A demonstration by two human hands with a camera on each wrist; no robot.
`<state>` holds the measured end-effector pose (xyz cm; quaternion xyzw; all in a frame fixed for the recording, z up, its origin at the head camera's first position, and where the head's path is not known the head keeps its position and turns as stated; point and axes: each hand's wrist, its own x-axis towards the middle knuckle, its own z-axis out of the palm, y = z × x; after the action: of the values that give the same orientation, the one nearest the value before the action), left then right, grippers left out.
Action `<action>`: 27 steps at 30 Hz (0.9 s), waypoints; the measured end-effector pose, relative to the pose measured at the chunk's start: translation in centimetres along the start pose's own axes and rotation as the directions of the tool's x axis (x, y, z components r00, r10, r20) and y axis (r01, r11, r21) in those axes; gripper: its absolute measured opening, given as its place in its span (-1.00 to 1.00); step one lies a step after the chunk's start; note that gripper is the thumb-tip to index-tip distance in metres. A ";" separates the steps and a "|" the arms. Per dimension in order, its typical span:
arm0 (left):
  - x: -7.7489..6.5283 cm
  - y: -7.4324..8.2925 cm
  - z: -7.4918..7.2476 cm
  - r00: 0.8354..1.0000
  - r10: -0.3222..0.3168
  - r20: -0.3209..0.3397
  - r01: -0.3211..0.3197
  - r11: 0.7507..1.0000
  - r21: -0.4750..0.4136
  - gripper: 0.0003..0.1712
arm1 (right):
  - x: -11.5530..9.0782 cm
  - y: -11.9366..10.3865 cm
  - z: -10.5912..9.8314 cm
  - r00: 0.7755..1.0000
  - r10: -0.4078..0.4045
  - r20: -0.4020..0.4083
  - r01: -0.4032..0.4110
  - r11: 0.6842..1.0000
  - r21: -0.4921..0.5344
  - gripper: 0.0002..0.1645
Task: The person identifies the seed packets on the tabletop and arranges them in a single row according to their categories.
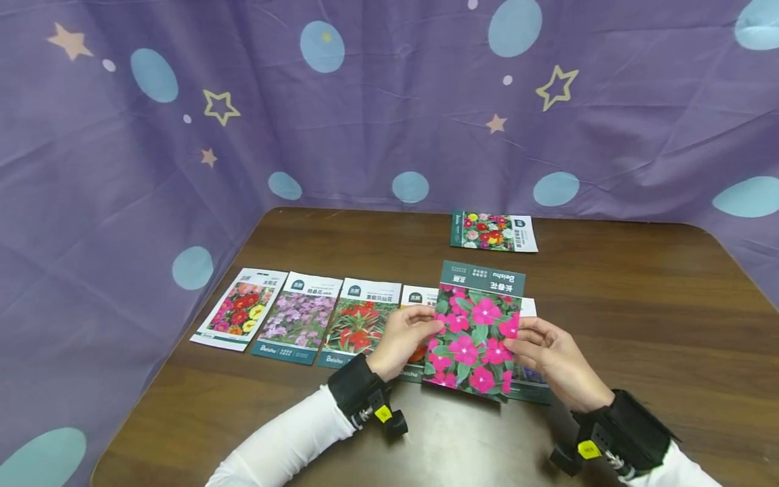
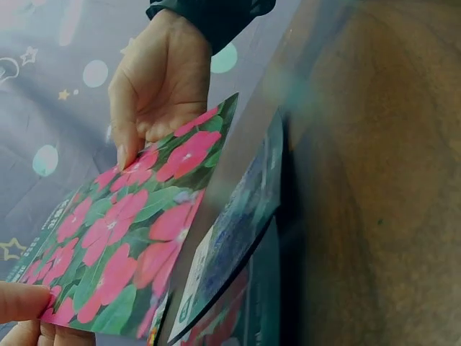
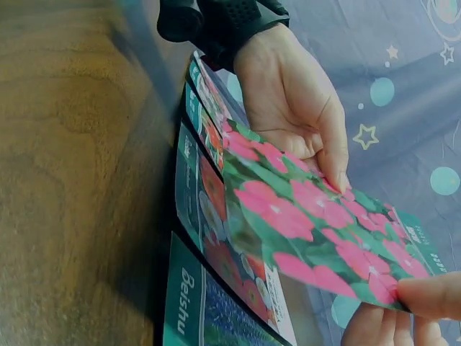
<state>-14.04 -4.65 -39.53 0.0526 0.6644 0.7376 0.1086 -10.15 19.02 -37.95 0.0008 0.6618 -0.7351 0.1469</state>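
pink-flower packet (image 1: 475, 333) | green-banded | tilted, raised | held by both side edges

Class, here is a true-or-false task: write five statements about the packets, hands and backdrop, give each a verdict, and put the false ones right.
1. The left hand and right hand both hold the pink-flower packet. True.
2. One packet lies near the far edge of the table, apart from the row of packets. True.
3. The pink-flower packet lies flat on the table. False: it is held up off the row.
4. The leftmost packet in the row shows only purple flowers. False: its flowers include red and yellow ones.
5. The purple curtain carries stars and dots. True.
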 end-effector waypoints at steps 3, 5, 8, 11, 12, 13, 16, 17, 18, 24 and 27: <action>0.2 0.8 -0.5 0.999 0.021 0.043 -0.022 0.999 0.039 -0.65 | 0.4 -0.6 -0.4 0.998 -0.006 0.059 0.012 0.994 -0.106 -0.54; 0.4 1.8 -1.0 0.995 0.033 0.092 -0.041 0.995 0.094 -0.67 | 0.8 -1.6 -0.9 0.996 -0.028 0.088 0.048 0.971 -0.236 -0.37; 0.9 3.9 -1.7 0.979 0.037 0.201 -0.085 0.968 0.238 -0.70 | 1.5 -3.5 -2.0 0.986 -0.099 0.133 0.145 0.903 -0.405 -0.26; 1.6 5.9 -1.9 0.943 0.029 0.330 -0.161 0.911 0.381 -0.73 | 2.0 -5.2 -2.9 0.964 -0.172 0.205 0.251 0.843 -0.476 -0.35; 1.8 6.5 -1.9 0.928 0.031 0.373 -0.199 0.884 0.423 -0.74 | 2.1 -5.6 -3.0 0.954 -0.179 0.242 0.278 0.833 -0.478 -0.38; 2.0 7.0 -1.8 0.911 0.029 0.412 -0.234 0.859 0.455 -0.74 | 2.2 -6.0 -3.1 0.943 -0.179 0.280 0.299 0.825 -0.479 -0.41; 2.5 8.2 -1.4 0.864 0.031 0.502 -0.332 0.784 0.524 -0.78 | 2.4 -6.4 -2.8 0.907 -0.146 0.396 0.326 0.838 -0.437 -0.48; 2.6 8.4 -1.3 0.850 0.030 0.525 -0.358 0.764 0.537 -0.79 | 2.4 -6.3 -2.7 0.892 -0.137 0.430 0.334 0.841 -0.426 -0.51; 2.7 8.6 -1.2 0.838 0.025 0.546 -0.378 0.748 0.546 -0.80 | 2.5 -6.2 -2.5 0.878 -0.132 0.460 0.345 0.842 -0.415 -0.54; 2.9 8.6 -0.7 0.790 -0.031 0.613 -0.404 0.725 0.558 -0.84 | 2.3 -4.9 -1.9 0.860 -0.114 0.498 0.341 0.855 -0.392 -0.69; 2.9 8.2 -0.6 0.780 -0.048 0.623 -0.407 0.718 0.565 -0.83 | 2.1 -4.2 -1.7 0.868 -0.113 0.484 0.334 0.854 -0.399 -0.71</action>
<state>-17.72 -5.34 -31.68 0.3858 0.8060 0.3974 0.2087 -13.44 20.57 -34.50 -0.2814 0.7640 -0.5449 0.2005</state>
